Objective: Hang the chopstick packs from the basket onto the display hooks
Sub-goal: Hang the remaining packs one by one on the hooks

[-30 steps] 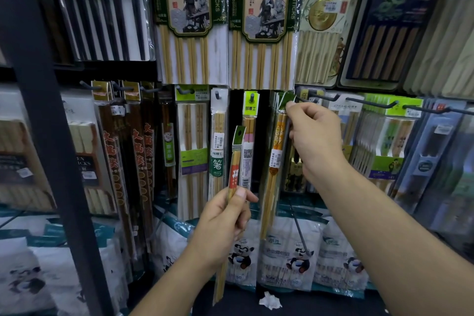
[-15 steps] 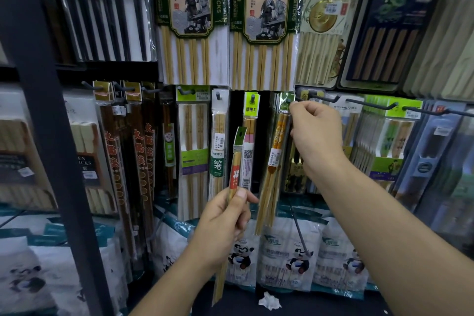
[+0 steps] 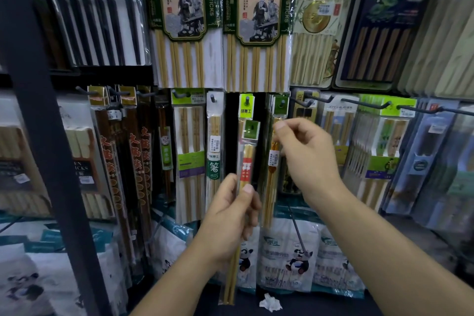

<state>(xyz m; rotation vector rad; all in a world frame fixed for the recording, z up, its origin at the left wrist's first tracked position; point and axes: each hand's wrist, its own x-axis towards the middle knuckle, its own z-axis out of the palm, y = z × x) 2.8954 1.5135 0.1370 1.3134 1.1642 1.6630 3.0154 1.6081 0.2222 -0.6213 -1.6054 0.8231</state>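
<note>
Your left hand (image 3: 230, 215) is nearest, low and centre. Its fingers and thumb are curled round the slim clear pack of pale bamboo chopsticks (image 3: 246, 164), which carries a red label and a green header card, and grip it near mid-length. The pack stands close to upright, its top tilted slightly right. Its lower end hangs below the hand, and its header card is in front of the display, below the hook row and on no hook.

Your right hand (image 3: 307, 159) is higher and to the right. Its fingers are loosely curled, with thumb tip and forefinger close together at the right edge of the hung clear pack of orange-brown chopsticks (image 3: 272, 174). Motion blur hides the contact, so you cannot tell whether they pinch the wrapper or only lie beside it.

The hung pack is just right of the held one. Its small green header card (image 3: 280, 104) sits on a short dark peg, and the pack hangs straight down.

A dark metal upright post (image 3: 38, 123) crosses the left side of the view.

Farther back:
- Long black wire display hooks (image 3: 366, 104) run to the right, carrying green-topped packs.
- Two large packs of long bamboo chopsticks with green-and-cream printed cards (image 3: 184, 20) hang above.
- White bags printed with pandas (image 3: 292, 259) stand below.
- A crumpled white paper scrap (image 3: 269, 303) lies on the dark floor.
</note>
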